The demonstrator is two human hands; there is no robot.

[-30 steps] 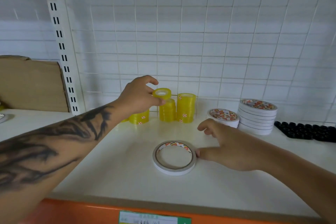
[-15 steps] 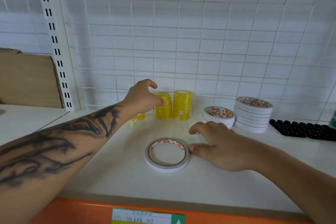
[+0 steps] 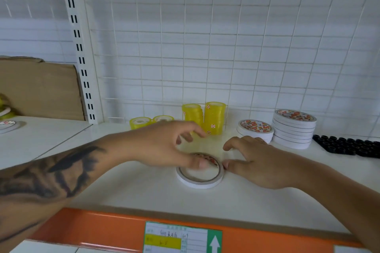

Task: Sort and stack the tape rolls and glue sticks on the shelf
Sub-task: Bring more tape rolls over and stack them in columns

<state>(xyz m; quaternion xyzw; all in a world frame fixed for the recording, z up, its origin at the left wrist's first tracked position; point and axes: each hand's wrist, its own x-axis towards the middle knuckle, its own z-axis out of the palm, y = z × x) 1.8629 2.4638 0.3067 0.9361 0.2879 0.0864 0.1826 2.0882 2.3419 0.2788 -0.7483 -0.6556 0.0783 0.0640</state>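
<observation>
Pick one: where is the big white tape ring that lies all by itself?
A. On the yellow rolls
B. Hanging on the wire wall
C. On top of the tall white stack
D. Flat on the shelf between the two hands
D: the white tape ring lies flat on the shelf, with the left hand and the right hand at either side of it.

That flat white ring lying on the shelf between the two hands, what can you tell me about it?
It is a thin roll of white tape lying flat on the white shelf near its front edge, apart from the stacks behind. The ring is wide and shallow, with a big open middle and red and orange print on its inner rim. The left hand reaches over it, thumb resting at the far rim. The right hand touches its right side with the thumb. It has not been lifted.
</observation>
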